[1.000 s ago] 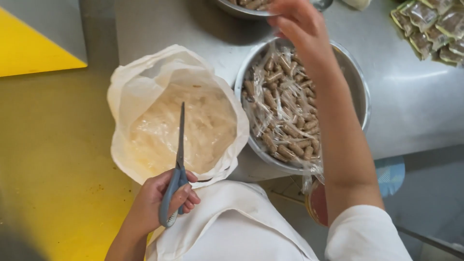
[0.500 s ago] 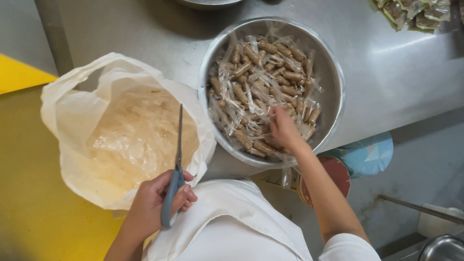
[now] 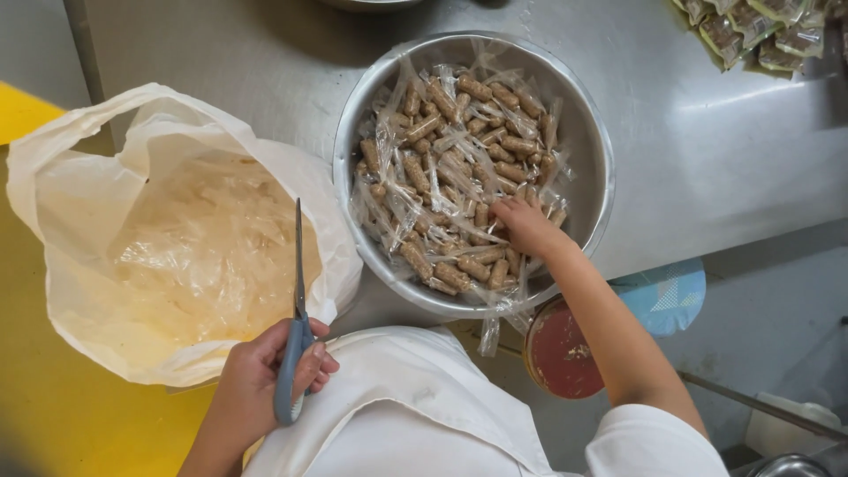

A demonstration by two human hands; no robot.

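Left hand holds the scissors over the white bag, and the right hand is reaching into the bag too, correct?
Not quite. The left hand does hold the scissors over the white bag, but the right hand is in the metal bowl, among the wrapped sticks, not in the bag. The head view shows it.

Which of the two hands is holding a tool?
The left hand: it grips grey-handled scissors, while the right hand reaches into the metal bowl.

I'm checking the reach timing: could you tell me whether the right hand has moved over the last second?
Yes. The right hand came down from beyond the far rim of the metal bowl into the wrapped sticks at its near side.
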